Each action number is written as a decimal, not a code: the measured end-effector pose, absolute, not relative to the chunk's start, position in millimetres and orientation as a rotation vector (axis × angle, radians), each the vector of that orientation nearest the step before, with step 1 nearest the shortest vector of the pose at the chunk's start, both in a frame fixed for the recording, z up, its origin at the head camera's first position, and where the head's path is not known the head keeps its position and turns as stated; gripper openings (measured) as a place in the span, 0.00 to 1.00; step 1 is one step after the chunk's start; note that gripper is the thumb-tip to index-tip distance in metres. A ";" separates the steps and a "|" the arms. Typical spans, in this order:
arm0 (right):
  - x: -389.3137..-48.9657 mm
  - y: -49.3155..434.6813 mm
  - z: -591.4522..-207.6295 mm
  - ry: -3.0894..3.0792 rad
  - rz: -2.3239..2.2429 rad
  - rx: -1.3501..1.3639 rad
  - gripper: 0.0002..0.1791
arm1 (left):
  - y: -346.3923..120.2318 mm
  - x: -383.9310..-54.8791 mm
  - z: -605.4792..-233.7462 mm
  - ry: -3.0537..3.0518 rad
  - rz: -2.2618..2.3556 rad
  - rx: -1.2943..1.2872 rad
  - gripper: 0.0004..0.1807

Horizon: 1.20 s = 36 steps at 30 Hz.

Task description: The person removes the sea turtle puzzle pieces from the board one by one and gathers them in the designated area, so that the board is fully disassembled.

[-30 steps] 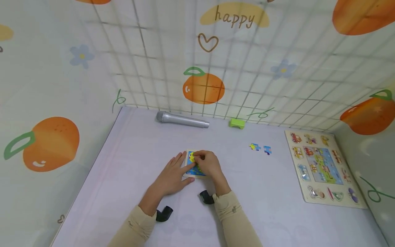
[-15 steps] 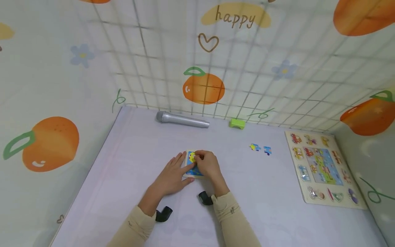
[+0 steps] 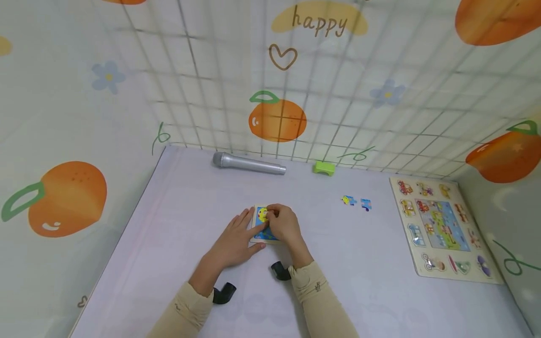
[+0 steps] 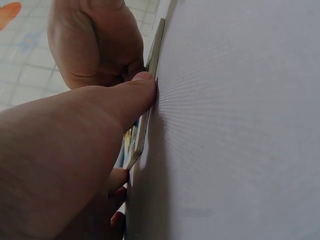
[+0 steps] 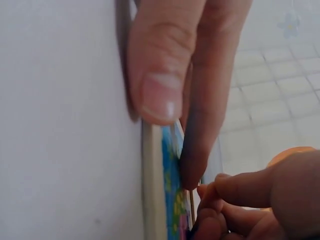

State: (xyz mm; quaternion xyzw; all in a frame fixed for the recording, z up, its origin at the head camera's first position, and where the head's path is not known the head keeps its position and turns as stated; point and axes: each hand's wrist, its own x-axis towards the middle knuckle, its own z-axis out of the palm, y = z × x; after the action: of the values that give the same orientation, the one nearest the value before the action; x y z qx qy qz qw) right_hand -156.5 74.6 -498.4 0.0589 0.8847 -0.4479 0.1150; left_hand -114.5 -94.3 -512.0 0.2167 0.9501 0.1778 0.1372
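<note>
at the middle of the head frame, on the pale table [image 3: 194, 197], a small puzzle board [image 4: 158, 45] with a blue picture and a yellow figure [image 3: 262, 214] near its upper left corner. to the left of centre, the left hand [image 3: 236, 239]: wide, with fingers straight and spread, one finger across the picture and the thumb at the lower edge. to the right of centre, the right hand [image 3: 285, 224]: narrow, with thumb and fingers pinched together over the board. at its fingertips, low in the right wrist frame, the edge of a thin piece [image 5: 192, 204], mostly hidden; cannot tell its shape.

right of centre in the head frame, two loose puzzle pieces, one blue and yellow [image 3: 348, 201], the other blue [image 3: 366, 204], side by side but apart. at the right, a large picture board [image 3: 448, 273] with small vehicles and figures around a central scene. along the back of the table, a grey microphone [image 3: 249, 164] and a green block [image 3: 324, 169]. below centre, beige sleeves [image 3: 186, 305] and black curved parts [image 3: 224, 293] at the cuffs. across the top, a wall with printed oranges [image 3: 277, 120].
</note>
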 end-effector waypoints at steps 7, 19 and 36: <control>-156.5 74.0 -499.9 2.585 -1.382 0.189 0.13 | -93.7 -115.3 -511.7 2.763 0.512 0.637 0.34; -154.4 76.2 -500.3 2.654 -1.381 0.149 0.11 | -93.8 -113.9 -510.4 2.775 0.539 0.648 0.33; -150.9 72.2 -502.8 2.838 -1.223 0.099 0.08 | -94.1 -113.1 -510.4 2.774 0.562 0.650 0.33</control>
State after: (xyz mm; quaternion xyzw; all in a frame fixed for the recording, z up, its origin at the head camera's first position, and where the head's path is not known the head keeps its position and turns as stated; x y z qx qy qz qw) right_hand -150.9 72.2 -502.8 0.0320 0.9177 -0.3953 0.0247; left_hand -113.1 -94.1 -510.4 0.2222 0.9485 0.1921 0.1184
